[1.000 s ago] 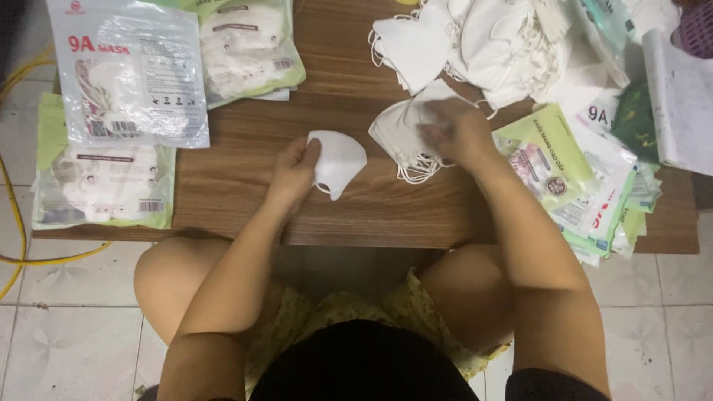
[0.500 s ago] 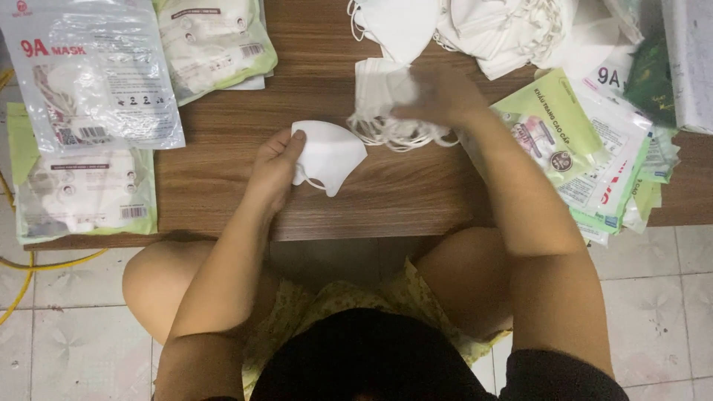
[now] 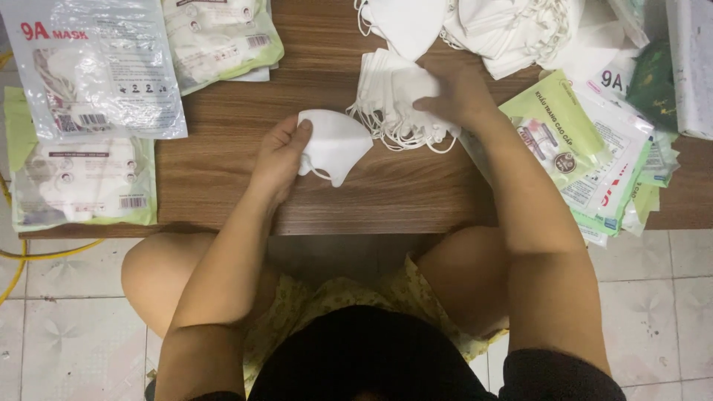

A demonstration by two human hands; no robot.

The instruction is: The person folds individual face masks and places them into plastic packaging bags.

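Note:
My left hand (image 3: 280, 154) grips a single folded white face mask (image 3: 336, 145) by its left edge, just above the wooden table (image 3: 223, 178). To its right, my right hand (image 3: 458, 96) rests on a fanned stack of white masks (image 3: 390, 100) with loose ear loops, fingers pinching the top one. A bigger heap of white masks (image 3: 512, 30) lies at the far edge of the table.
Sealed clear bags of masks (image 3: 96, 67) lie at the left, with green-edged packs (image 3: 82, 182) below and beside them. A pile of empty green and white printed bags (image 3: 594, 148) covers the right side. A yellow cable (image 3: 30, 252) runs over the tiled floor at the left.
My left hand has kept the single mask and shifted it slightly right. My right hand has stayed on the mask stack, now pinching its top.

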